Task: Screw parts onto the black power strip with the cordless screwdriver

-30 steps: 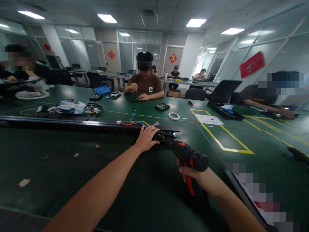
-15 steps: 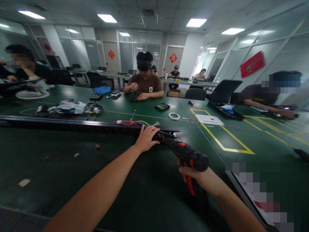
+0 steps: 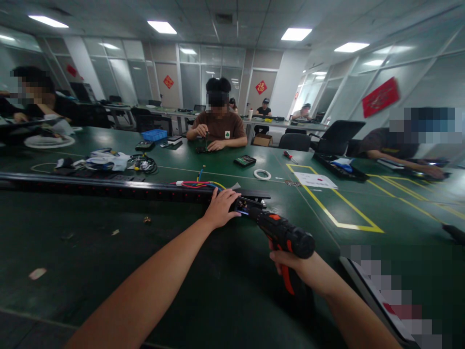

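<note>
A long black power strip [image 3: 160, 193] lies across the table, with small red marks along its front side. My left hand [image 3: 221, 207] grips its right end, fingers over the top and thumb on the near side. Red, yellow and blue wires [image 3: 198, 184] rise just behind these fingers. In my right hand [image 3: 290, 259], closed round the handle, is a black and orange cordless drill [image 3: 285, 232]. Its nose points left at the strip's open end, close to my left thumb. A bluish gleam shows there; the bit's exact contact I cannot make out.
Small brass-coloured parts [image 3: 147, 220] lie in front of the strip. Behind it are a cable bundle [image 3: 143, 164], a white ring [image 3: 262, 174] and a screwdriver [image 3: 289, 156]. A tablet-like device [image 3: 378, 295] lies at right. A co-worker [image 3: 218, 123] sits opposite.
A bluish gleam has appeared by the drill's nose at the strip's end. The drill has shifted very slightly; my left hand stays in place.
</note>
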Tool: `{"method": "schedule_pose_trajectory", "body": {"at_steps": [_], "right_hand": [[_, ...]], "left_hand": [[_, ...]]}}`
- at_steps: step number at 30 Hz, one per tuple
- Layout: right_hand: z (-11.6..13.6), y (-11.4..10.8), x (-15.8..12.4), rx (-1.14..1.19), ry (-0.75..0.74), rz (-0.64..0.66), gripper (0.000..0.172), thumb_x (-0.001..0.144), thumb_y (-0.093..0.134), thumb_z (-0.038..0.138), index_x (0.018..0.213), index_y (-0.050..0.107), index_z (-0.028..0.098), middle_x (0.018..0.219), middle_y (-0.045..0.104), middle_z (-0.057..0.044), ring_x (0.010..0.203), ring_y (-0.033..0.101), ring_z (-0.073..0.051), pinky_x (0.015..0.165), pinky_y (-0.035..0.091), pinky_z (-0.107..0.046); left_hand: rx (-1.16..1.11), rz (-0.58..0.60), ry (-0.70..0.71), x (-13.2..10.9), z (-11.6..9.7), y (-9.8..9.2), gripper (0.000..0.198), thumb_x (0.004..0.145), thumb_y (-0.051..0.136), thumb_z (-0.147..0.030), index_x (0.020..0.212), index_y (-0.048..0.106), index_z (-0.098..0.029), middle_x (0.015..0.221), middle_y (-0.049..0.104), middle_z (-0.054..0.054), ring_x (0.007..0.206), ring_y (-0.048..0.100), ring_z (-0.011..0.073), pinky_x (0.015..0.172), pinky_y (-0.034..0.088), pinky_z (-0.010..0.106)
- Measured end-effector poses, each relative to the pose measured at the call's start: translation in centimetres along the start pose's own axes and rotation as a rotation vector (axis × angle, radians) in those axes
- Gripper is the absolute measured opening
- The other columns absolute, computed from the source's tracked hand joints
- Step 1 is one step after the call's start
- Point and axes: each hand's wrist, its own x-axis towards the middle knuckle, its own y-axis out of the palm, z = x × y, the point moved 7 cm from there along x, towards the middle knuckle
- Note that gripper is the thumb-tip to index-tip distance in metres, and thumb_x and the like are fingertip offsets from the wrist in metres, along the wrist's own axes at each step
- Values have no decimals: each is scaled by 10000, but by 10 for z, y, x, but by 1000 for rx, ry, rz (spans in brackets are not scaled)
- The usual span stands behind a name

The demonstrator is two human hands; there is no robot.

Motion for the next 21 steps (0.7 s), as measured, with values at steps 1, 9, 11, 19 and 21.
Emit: {"method": "schedule_pose_trajectory", "body": {"at_steps": [1, 9, 11, 19, 21], "right_hand": [[0, 0, 0, -1, -2, 0, 305, 707, 768, 411, 904, 646, 214, 624, 635, 41, 606, 620, -190, 628, 468, -332], [-1, 0, 1, -12, 3, 9, 302, 719, 759, 407, 914, 640, 210, 630, 641, 39, 609, 625, -189, 635, 473, -333], [0, 1, 2, -11, -6, 10, 293, 720, 756, 401, 907, 635, 211, 625, 637, 42, 602, 617, -182, 631, 471, -330], [4, 2, -1, -9, -10, 8, 289, 719, 758, 404, 894, 634, 211, 627, 631, 44, 608, 620, -183, 635, 480, -333], [6, 2, -1, -11, -13, 8, 287, 717, 758, 406, 888, 635, 211, 620, 629, 45, 602, 614, -180, 631, 473, -330]], "left_hand": [[-1, 1, -1, 0, 0, 0, 666, 954, 806, -430, 1550, 560, -265, 1564, 596, 119, 1550, 441, 341, 1346, 94, 660], [-4, 2, -4, 0, -1, 1, 683, 946, 815, -425, 1560, 557, -272, 1563, 592, 116, 1552, 436, 342, 1345, 96, 659], [-4, 2, -5, 0, -1, 0, 684, 943, 819, -421, 1559, 559, -274, 1566, 592, 115, 1554, 435, 342, 1346, 98, 656], [-13, 0, -2, 0, 0, 0, 664, 952, 809, -423, 1550, 562, -270, 1565, 597, 115, 1557, 434, 334, 1346, 91, 657], [-14, -1, -2, 0, 0, 0, 663, 954, 806, -425, 1551, 561, -272, 1567, 595, 113, 1556, 434, 333, 1347, 88, 655]]}}
